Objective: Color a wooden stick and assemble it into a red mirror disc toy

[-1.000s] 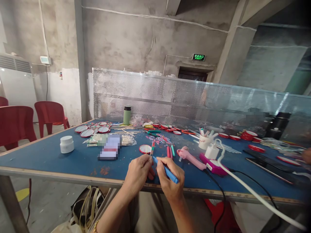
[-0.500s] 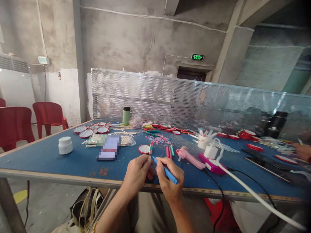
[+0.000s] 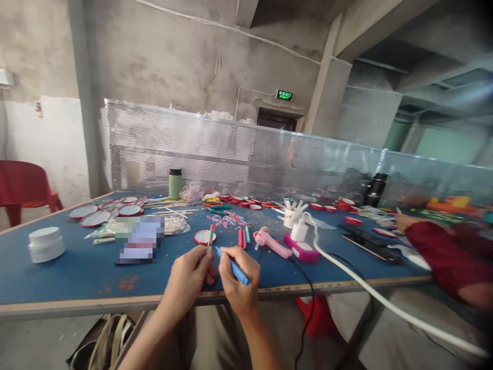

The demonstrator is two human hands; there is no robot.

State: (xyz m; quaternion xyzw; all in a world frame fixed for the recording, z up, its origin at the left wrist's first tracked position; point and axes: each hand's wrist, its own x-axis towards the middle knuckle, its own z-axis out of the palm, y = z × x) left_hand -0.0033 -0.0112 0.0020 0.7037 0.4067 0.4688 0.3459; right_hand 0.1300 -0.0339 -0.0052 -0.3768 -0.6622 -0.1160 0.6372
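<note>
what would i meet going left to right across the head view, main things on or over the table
White lidded jar, pixelated flat item, left hand, blue marker, pink glue gun, black phone, another person's maroon sleeve.

A green exit sign [image 3: 284, 95] glows on grey wall [image 3: 173, 61] above, apparently, a doorway [image 3: 275, 120].

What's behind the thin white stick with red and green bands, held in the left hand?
A red-rimmed, round white disc lies on the blue tabletop behind the stick; the part directly behind it is covered.
</note>
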